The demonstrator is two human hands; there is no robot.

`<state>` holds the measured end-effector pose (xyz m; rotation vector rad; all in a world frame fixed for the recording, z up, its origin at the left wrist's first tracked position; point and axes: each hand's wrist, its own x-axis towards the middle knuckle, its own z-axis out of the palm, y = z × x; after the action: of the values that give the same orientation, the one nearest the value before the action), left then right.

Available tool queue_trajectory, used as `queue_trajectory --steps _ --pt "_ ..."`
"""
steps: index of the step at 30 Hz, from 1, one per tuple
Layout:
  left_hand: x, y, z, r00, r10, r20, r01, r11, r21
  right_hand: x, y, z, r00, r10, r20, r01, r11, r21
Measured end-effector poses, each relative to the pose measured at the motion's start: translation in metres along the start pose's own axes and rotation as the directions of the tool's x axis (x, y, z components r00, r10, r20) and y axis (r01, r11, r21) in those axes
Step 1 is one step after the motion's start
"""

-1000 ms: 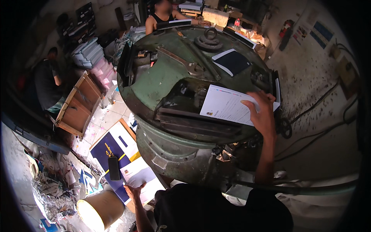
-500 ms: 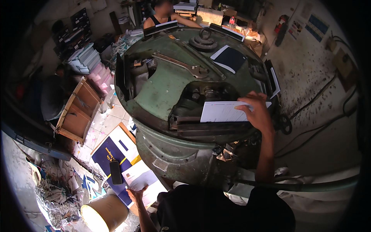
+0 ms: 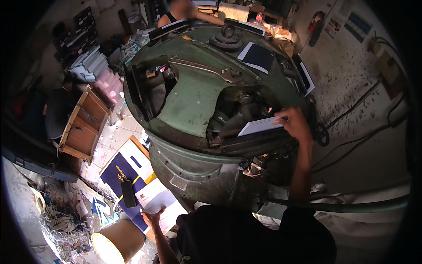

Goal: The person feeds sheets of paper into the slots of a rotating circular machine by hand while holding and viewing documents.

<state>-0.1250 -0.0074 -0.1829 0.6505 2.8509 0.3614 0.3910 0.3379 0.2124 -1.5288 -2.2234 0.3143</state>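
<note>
In front of me stands a round green machine (image 3: 189, 108) with openings and dark clamps round its rim. My right hand (image 3: 295, 123) pinches the upper right corner of a white paper block (image 3: 258, 126), which stands tilted in the near dark clamp (image 3: 259, 143). At lower left, my left hand (image 3: 153, 217) rests on the near edge of a white printed stack of sheets (image 3: 158, 200), thumb and fingers apart. Beside that stack a black phone (image 3: 128, 193) lies on a dark blue and white printed cover (image 3: 116, 174). How deep the block sits is hidden.
On the machine top lie a large wrench (image 3: 206, 69), a dark booklet (image 3: 256, 58) and a ringed weight (image 3: 226, 42). A person (image 3: 180, 13) sits beyond it. A tan bucket (image 3: 118, 241), paper scraps (image 3: 66, 220) and a wooden crate (image 3: 83, 125) stand left.
The machine's top has turned a little, its near side to the right and its far side to the left. The paper block in my right hand now leans and shows less of its face.
</note>
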Motion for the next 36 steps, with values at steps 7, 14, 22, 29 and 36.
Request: queue_trajectory --steps 7,14,22,29,36 --pt "0.003 -0.012 0.009 0.994 0.098 -0.044 -0.099 0.995 -0.011 -0.004 0.021 -0.001 1.000 0.013 -0.027 -0.012 0.999 0.033" --pt "-0.003 -0.006 0.008 0.975 0.166 -0.145 -0.159 0.985 0.063 -0.003 0.039 0.008 0.993 0.037 0.115 -0.045 0.996 0.072" --pt "-0.020 0.042 -0.047 0.952 -0.043 -0.303 -0.135 0.828 -0.544 -0.003 0.026 0.010 0.995 0.093 -0.032 -0.092 0.996 0.023" --pt "-0.061 0.121 -0.221 0.925 0.269 -0.270 -0.377 0.548 -0.747 0.003 -0.047 0.005 0.996 -0.090 0.007 0.088 0.985 0.150" --pt "-0.078 0.186 -0.289 0.839 0.396 -0.374 -0.436 0.077 -0.897 0.000 -0.115 0.041 0.870 -0.450 0.202 0.275 0.782 0.559"
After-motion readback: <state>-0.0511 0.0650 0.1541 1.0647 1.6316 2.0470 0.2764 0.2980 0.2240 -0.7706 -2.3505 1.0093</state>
